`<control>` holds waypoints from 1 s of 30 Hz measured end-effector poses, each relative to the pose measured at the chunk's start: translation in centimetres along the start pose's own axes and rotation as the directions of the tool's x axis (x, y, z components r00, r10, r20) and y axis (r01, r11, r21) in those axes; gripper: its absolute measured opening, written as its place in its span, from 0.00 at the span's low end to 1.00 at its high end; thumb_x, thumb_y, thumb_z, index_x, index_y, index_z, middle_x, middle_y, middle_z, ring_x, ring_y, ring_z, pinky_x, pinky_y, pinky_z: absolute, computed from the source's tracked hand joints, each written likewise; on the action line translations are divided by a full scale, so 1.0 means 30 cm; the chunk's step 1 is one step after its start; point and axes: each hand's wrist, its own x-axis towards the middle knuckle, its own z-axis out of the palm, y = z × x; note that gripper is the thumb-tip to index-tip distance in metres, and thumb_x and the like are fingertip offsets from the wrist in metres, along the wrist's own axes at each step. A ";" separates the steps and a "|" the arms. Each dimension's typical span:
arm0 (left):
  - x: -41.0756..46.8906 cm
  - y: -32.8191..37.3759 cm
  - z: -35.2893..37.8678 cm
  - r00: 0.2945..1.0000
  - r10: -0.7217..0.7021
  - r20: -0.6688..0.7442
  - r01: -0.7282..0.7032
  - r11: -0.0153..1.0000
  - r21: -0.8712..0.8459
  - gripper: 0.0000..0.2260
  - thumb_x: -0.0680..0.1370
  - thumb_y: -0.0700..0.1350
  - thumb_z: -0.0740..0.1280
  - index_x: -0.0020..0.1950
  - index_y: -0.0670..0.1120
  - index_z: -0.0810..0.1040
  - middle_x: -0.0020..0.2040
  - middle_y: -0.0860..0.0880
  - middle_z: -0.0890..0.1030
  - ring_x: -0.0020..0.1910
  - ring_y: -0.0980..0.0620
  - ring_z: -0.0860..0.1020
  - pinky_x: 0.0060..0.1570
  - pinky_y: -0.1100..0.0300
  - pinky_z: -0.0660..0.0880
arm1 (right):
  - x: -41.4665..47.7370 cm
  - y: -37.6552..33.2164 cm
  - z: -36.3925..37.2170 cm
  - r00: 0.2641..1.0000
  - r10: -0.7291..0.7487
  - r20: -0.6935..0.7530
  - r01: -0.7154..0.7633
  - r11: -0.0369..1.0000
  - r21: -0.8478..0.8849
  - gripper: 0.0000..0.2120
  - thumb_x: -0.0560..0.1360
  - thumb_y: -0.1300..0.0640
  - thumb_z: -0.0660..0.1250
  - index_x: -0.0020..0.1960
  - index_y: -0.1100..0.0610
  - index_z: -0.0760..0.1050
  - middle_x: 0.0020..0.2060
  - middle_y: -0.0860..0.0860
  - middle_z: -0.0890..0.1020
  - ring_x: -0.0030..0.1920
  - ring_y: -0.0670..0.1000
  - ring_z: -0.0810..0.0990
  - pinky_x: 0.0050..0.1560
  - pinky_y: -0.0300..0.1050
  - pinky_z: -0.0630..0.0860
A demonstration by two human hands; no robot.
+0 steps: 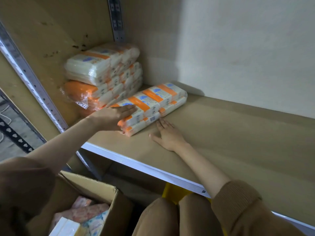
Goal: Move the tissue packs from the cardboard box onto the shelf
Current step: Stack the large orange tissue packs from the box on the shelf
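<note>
A long orange-and-white tissue pack (153, 103) lies on the brown shelf board (230, 133), angled toward the back wall. My left hand (112, 116) rests flat over its near end, fingers straight on top. Beside the pack's right edge, my right hand (167, 135) lies palm down on the board, fingertips touching the pack. Behind, a stack of three similar tissue packs (104, 77) fills the shelf's back left corner. The cardboard box (102, 193) stands open at the lower left with more tissue packs (85, 218) inside.
A perforated metal upright (32, 82) borders the shelf on the left, another (117, 19) stands at the back. The shelf's white front rail (144, 166) runs diagonally. The white wall (238, 48) closes the back. A yellow object (172, 191) shows under the shelf, near my knees.
</note>
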 end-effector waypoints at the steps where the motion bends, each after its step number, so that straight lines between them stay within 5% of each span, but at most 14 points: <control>1: 0.000 0.017 -0.013 1.000 0.024 0.000 -0.024 0.998 -0.051 0.33 0.66 0.44 0.74 0.70 0.44 0.69 0.70 0.44 0.72 0.60 0.47 0.79 0.49 0.59 0.79 | -0.002 -0.001 -0.002 1.000 -0.002 -0.004 0.002 1.000 -0.001 0.34 0.78 0.41 0.50 0.76 0.60 0.47 0.77 0.55 0.49 0.77 0.51 0.48 0.76 0.46 0.45; 3: 0.011 0.033 -0.005 0.990 0.093 -0.106 -0.079 0.988 0.132 0.22 0.61 0.41 0.72 0.55 0.42 0.82 0.52 0.43 0.85 0.36 0.48 0.86 0.23 0.65 0.76 | -0.006 -0.004 -0.004 1.000 -0.006 -0.008 0.006 1.000 -0.004 0.34 0.78 0.41 0.51 0.76 0.60 0.48 0.77 0.55 0.50 0.77 0.51 0.49 0.76 0.45 0.45; 4: 0.008 0.038 -0.006 0.979 0.121 -0.164 -0.085 0.974 0.210 0.18 0.63 0.43 0.66 0.50 0.44 0.84 0.46 0.45 0.87 0.30 0.50 0.85 0.18 0.67 0.72 | -0.006 -0.006 -0.003 1.000 -0.006 -0.011 0.006 1.000 -0.008 0.34 0.78 0.41 0.51 0.76 0.61 0.48 0.77 0.56 0.50 0.77 0.52 0.49 0.76 0.45 0.45; 7: 0.016 0.068 -0.038 0.939 0.191 -0.285 -0.107 0.952 0.286 0.22 0.62 0.44 0.54 0.47 0.48 0.84 0.40 0.50 0.87 0.25 0.52 0.83 0.15 0.69 0.68 | -0.002 -0.013 -0.008 1.000 0.000 -0.028 -0.001 1.000 -0.013 0.34 0.78 0.42 0.53 0.75 0.62 0.51 0.76 0.57 0.53 0.77 0.53 0.51 0.75 0.44 0.46; 16: -0.008 0.065 -0.234 0.821 0.066 -0.567 0.080 0.970 0.230 0.18 0.60 0.44 0.60 0.44 0.45 0.84 0.25 0.47 0.83 0.16 0.45 0.76 0.12 0.64 0.68 | 0.070 -0.087 -0.005 0.997 0.030 -0.071 -0.027 0.999 0.041 0.34 0.78 0.44 0.56 0.74 0.65 0.53 0.76 0.59 0.54 0.76 0.54 0.52 0.75 0.44 0.48; 21: -0.069 0.000 -0.455 0.657 -0.001 -0.754 0.251 0.943 0.217 0.18 0.59 0.41 0.69 0.48 0.43 0.84 0.36 0.43 0.86 0.20 0.40 0.79 0.15 0.56 0.73 | 0.081 -0.089 0.007 0.994 0.036 -0.103 -0.032 0.999 0.038 0.34 0.78 0.43 0.55 0.74 0.64 0.53 0.76 0.58 0.55 0.76 0.53 0.52 0.75 0.43 0.47; 24: -0.112 -0.039 -0.571 0.586 -0.078 -0.806 0.291 0.949 0.120 0.18 0.67 0.41 0.64 0.57 0.42 0.80 0.50 0.39 0.85 0.34 0.31 0.82 0.31 0.44 0.78 | 0.085 -0.085 0.007 0.995 0.038 -0.090 -0.035 0.999 0.036 0.34 0.78 0.42 0.54 0.75 0.64 0.53 0.76 0.58 0.54 0.77 0.53 0.51 0.75 0.44 0.47; 27: -0.128 -0.089 -0.632 0.647 -0.262 -0.716 0.424 0.904 0.053 0.19 0.75 0.41 0.62 0.65 0.45 0.74 0.58 0.34 0.80 0.51 0.29 0.78 0.50 0.43 0.75 | 0.087 -0.086 0.007 0.995 0.037 -0.090 -0.035 0.999 0.029 0.34 0.78 0.42 0.53 0.75 0.63 0.52 0.76 0.58 0.53 0.77 0.53 0.51 0.75 0.44 0.46; 30: -0.123 -0.144 -0.619 0.752 -0.396 -0.527 0.518 0.849 0.101 0.21 0.76 0.46 0.66 0.69 0.50 0.70 0.56 0.32 0.78 0.55 0.32 0.77 0.53 0.46 0.74 | 0.087 -0.084 0.006 0.995 0.031 -0.091 -0.027 0.999 0.047 0.34 0.78 0.43 0.53 0.75 0.64 0.52 0.76 0.58 0.53 0.77 0.52 0.50 0.76 0.44 0.46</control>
